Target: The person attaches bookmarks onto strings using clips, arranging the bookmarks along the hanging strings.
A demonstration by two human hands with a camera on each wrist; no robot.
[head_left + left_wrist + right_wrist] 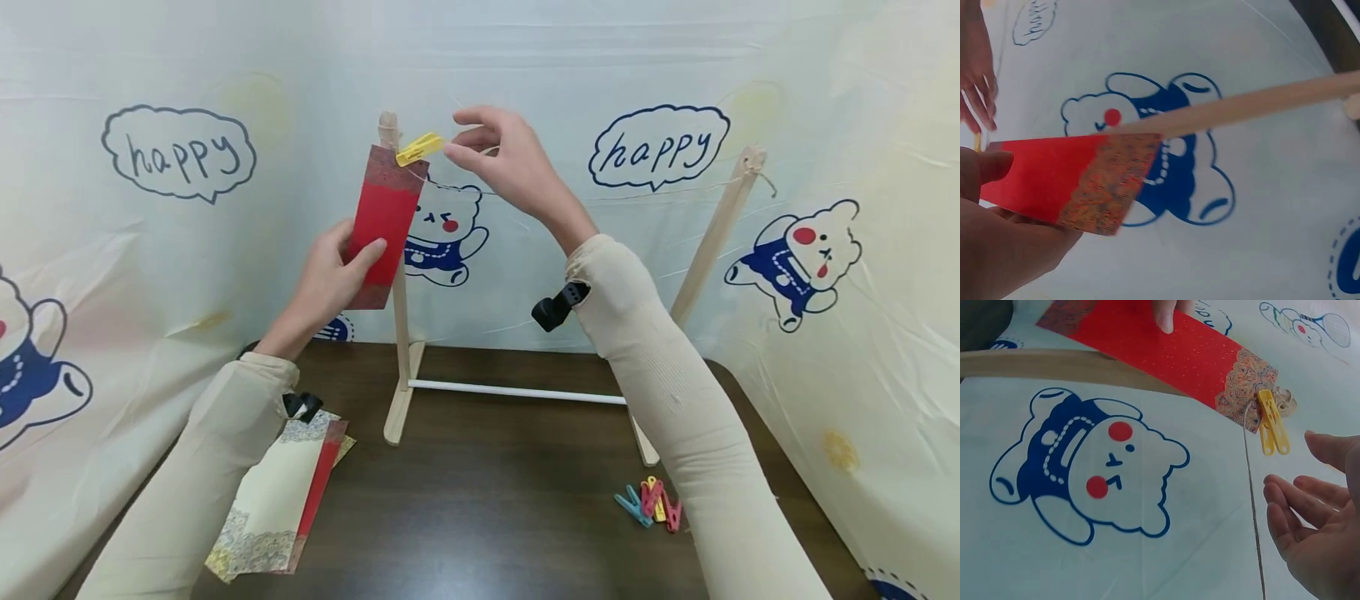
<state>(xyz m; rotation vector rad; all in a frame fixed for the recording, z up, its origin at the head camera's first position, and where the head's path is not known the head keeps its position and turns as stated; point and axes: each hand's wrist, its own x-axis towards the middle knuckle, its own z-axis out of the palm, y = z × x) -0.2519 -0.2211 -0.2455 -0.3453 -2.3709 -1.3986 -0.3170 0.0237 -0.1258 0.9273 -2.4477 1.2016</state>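
A long red card (387, 225) with patterned ends is pinched by my left hand (324, 271), thumb in front and fingers behind. It tilts slightly beside the left post of a wooden stand. On its upper edge a yellow clothespin (1271, 422) is clipped where the string (1254, 506) meets the card. My right hand (513, 162) hovers just right of the clothespin. In the right wrist view a gap separates its loosely bent fingers from the clothespin, and they hold nothing. The left wrist view shows the card's patterned lower end and my thumb (994, 165) on it.
The stand's right post (712, 237) carries the string's other end, and a white rod (517, 391) joins the feet. Several clothespins (651, 504) lie on the dark table (450, 517) at right. A stack of patterned cards (277, 500) lies under my left forearm.
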